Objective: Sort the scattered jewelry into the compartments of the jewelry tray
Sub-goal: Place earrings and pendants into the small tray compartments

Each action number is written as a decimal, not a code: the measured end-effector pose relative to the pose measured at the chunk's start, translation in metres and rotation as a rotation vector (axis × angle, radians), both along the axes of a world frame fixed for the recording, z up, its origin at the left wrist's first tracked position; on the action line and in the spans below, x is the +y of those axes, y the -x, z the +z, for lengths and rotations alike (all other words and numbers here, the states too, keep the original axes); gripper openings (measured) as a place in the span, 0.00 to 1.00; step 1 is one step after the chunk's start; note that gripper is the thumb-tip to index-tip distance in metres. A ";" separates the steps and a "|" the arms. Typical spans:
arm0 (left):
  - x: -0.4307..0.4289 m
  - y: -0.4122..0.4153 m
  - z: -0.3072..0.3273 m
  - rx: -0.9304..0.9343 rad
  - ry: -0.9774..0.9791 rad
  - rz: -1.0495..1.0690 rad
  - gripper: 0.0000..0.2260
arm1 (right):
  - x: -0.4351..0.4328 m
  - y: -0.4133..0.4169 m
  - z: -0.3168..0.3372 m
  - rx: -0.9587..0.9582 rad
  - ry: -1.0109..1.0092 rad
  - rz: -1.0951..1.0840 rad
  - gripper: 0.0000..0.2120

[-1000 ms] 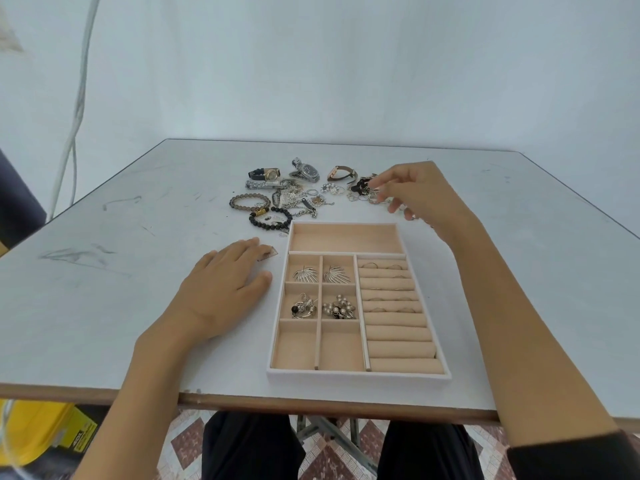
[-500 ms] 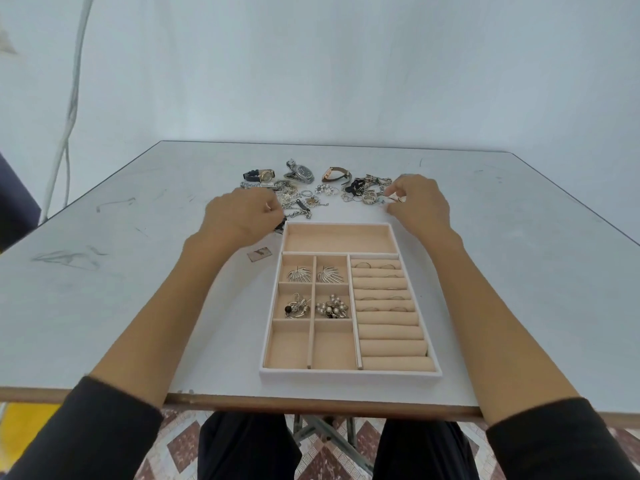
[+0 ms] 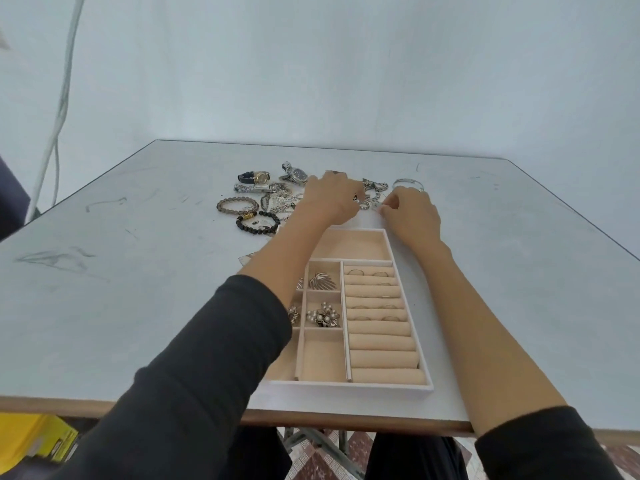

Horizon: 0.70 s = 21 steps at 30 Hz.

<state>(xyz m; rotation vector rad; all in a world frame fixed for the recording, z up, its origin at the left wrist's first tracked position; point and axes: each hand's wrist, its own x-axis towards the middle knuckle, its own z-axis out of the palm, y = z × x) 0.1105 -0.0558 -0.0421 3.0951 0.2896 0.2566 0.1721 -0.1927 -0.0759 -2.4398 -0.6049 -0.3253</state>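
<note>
Right hand (image 3: pixel 412 218): thumb and forefinger pinch a small silver piece (image 3: pixel 378 208), just past the far right corner of the jewelry tray (image 3: pixel 346 388).

Left hand (image 3: pixel 329 200): fingers curled down onto the jewelry pile (image 3: pixel 277 199); cannot tell whether it grips anything.

Silver chain (image 3: pixel 375 188) lies between the hands.

Tray sits at the near edge of the table (image 3: pixel 138 271), left forearm crossing it. It holds brooches (image 3: pixel 323 315) and rings (image 3: pixel 370 273) on the rolls.

Loose beyond: watches (image 3: pixel 298 174), brown bead bracelet (image 3: pixel 237 205), black bead bracelet (image 3: pixel 258 225), bangle (image 3: pixel 408 182).
</note>
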 end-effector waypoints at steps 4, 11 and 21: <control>-0.002 -0.004 -0.009 -0.006 -0.022 -0.003 0.13 | -0.002 -0.004 0.002 0.092 -0.189 0.010 0.03; -0.003 -0.007 -0.014 -0.019 -0.049 -0.004 0.12 | -0.005 -0.006 -0.003 0.096 -0.213 -0.014 0.01; 0.002 -0.004 -0.012 -0.079 -0.035 -0.020 0.08 | -0.005 -0.008 -0.006 0.026 -0.121 -0.050 0.08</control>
